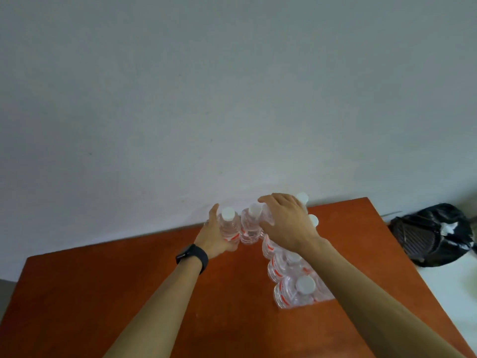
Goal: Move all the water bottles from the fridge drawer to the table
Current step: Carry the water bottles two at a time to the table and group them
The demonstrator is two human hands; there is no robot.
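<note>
Several clear water bottles with white caps and red labels stand upright on the brown table [129, 285], near its far edge by the wall. My left hand [214, 236], with a dark watch on the wrist, is wrapped around the leftmost bottle [228, 224]. A second bottle [250, 226] stands right beside it. My right hand [286, 220] is shut on another bottle [268, 215], mostly hidden under my palm. A tight row of bottles [296, 288] runs toward me under my right forearm. The fridge drawer is out of view.
A plain pale wall [206, 99] rises directly behind the table. A black plastic bag [433, 233] lies to the right, beyond the table's right edge, on a light surface.
</note>
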